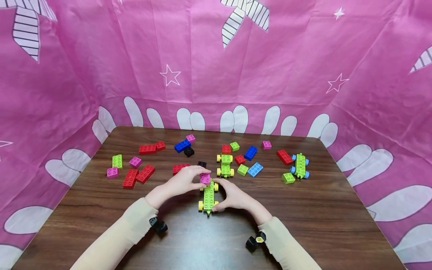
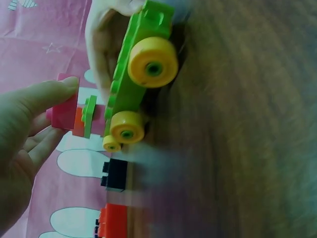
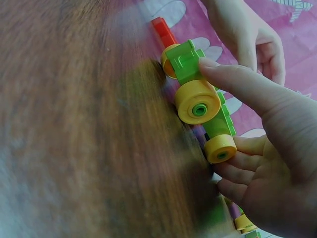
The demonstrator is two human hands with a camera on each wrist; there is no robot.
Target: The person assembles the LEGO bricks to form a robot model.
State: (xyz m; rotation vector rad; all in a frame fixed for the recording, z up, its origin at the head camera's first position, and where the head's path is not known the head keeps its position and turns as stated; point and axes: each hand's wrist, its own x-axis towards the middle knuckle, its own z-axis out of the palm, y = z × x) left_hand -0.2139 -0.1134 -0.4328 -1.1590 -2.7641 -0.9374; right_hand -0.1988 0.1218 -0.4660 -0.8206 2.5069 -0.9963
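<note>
My left hand [image 1: 183, 180] pinches a pink toy brick [image 1: 205, 179] between thumb and fingers. It holds the brick over the far end of a lime-green wheeled car base [image 1: 209, 198] with yellow wheels. In the left wrist view the pink brick [image 2: 66, 106] is apart from the studs of the car base [image 2: 121, 82]. My right hand [image 1: 236, 197] grips that base from the right, thumb at the near end and fingers by the far wheel, as the right wrist view shows. Bare studs run along the base's top.
Beyond the hands stands a second green car [image 1: 225, 165] with yellow wheels, a red brick [image 1: 226, 149] at its far end. A green base with blue wheels [image 1: 300, 165] is at the right. Several loose bricks, including red ones [image 1: 130, 178] and a light-blue one [image 1: 255, 169], lie across the table [image 1: 303, 225].
</note>
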